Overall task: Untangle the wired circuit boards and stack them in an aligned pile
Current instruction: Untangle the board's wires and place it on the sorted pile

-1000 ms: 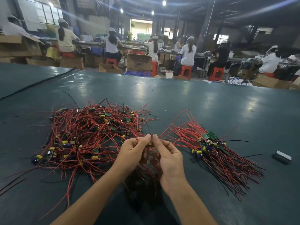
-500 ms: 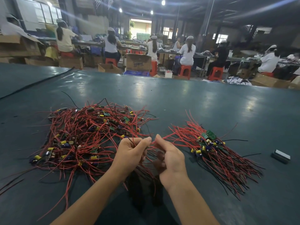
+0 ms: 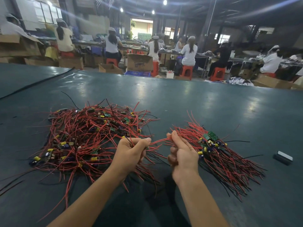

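Heap: tangled wired circuit boards [image 3: 85, 136] lie left on the green table [image 3: 180, 102].
Pile: sorted boards [image 3: 211, 141] lie right, wires fanned toward us.
Left hand [image 3: 131, 152]: we grip red wires [image 3: 158, 141].
Right hand [image 3: 184, 155]: we pinch the same wires.

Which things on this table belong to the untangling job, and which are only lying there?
Job:
tangled pile
sorted pile
red wires, held between left hand and right hand

Lying about:
grey box, at the right
black cable, at the far left
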Available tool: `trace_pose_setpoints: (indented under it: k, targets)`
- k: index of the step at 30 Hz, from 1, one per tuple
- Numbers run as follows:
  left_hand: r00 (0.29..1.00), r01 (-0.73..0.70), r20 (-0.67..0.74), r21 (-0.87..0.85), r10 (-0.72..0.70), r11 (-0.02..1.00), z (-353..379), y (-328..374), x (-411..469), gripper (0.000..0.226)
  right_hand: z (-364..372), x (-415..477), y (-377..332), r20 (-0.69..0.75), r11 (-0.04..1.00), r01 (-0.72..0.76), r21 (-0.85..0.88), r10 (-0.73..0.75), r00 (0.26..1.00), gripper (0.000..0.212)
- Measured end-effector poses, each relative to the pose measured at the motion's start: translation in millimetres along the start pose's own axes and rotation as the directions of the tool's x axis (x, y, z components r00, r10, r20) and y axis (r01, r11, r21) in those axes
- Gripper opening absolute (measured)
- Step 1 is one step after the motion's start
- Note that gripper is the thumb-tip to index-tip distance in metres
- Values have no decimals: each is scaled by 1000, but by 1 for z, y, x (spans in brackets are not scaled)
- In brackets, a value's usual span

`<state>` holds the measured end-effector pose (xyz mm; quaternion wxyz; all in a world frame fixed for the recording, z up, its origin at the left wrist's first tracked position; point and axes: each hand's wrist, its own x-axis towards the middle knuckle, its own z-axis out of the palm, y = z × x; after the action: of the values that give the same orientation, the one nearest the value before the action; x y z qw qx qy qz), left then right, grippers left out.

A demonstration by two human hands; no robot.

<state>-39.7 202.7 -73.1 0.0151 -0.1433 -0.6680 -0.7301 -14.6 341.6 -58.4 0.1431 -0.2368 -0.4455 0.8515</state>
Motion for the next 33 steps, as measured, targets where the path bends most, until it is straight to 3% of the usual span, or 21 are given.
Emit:
trace_pose_setpoints:
  k: [18,24,29,33]
  targets:
    - [996,-86,-29,20,86,996,-15,-1,8,56,-6,-1,-11,40,989,31,147,-37,998,5]
    - [996,-38,-86,-55,34,998,-25,-5,15,37,-6,-2,-15,179,996,-36,78,21,984,6]
    - [997,-34,-73,-55,30,998,-24,-7,16,42,-6,0,-14,180,995,-78,67,65,982,15]
    - [991,14,-128,-89,-26,996,-31,-13,19,26,-8,-3,-15,206,995,-98,17,93,974,17]
